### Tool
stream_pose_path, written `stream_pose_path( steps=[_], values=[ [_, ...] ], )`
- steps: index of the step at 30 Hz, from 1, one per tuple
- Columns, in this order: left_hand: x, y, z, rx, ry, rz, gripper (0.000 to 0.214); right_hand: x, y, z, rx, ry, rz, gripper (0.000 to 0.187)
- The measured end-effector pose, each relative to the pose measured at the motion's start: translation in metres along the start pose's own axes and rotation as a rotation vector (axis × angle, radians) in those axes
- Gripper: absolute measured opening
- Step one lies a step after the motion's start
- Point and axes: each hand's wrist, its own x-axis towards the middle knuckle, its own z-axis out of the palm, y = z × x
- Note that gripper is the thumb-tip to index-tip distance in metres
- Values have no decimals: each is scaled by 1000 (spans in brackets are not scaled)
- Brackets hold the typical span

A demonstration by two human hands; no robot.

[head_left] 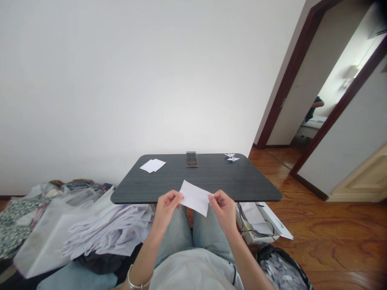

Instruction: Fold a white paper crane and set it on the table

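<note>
A sheet of white paper (pixel 196 197) is stretched between my two hands, just over the near edge of the dark table (pixel 211 177). My left hand (pixel 168 203) pinches its left side between thumb and fingers. On the right side, my right hand (pixel 223 204) grips the paper the same way. The sheet is slightly tilted and looks flat. Farther back on the table lie a small stack of white paper sheets (pixel 152 165) at the left and folded white paper cranes (pixel 233 159) at the right.
A phone-like dark object (pixel 192 159) stands at the table's back middle. Piled clothes (pixel 111 227) lie at the left. A box with cables (pixel 256 223) and a black bag of scraps (pixel 282 270) sit on the floor at right. Through the doorway, a person's arm (pixel 317 104) shows.
</note>
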Motion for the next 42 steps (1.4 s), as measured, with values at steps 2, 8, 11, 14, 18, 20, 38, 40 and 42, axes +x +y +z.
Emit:
stream_pose_path(
  steps=[2,8,11,14,18,20,38,40,42],
  values=[
    [1,-2,0,36,-17,-14,24,0,-1,0,25,0,28,29],
    [3,-7,0,-15,19,-14,23,2,1,0,176,-33,145,30],
    [3,-7,-1,-44,70,5,23,4,4,-1,253,-63,201,31],
    [4,-8,-2,-60,122,20,23,5,7,-2,287,-129,249,30],
    [6,-11,-4,-23,181,68,21,3,11,-1,280,-199,251,30],
    [6,-13,-5,10,213,77,20,2,13,0,264,-208,236,30],
    [6,-11,-5,190,50,64,14,7,28,1,162,-364,226,35],
    [7,-13,-6,202,64,82,15,7,27,2,163,-345,229,36],
    [6,-13,-8,187,44,106,16,7,26,2,170,-314,241,37]
  ],
)
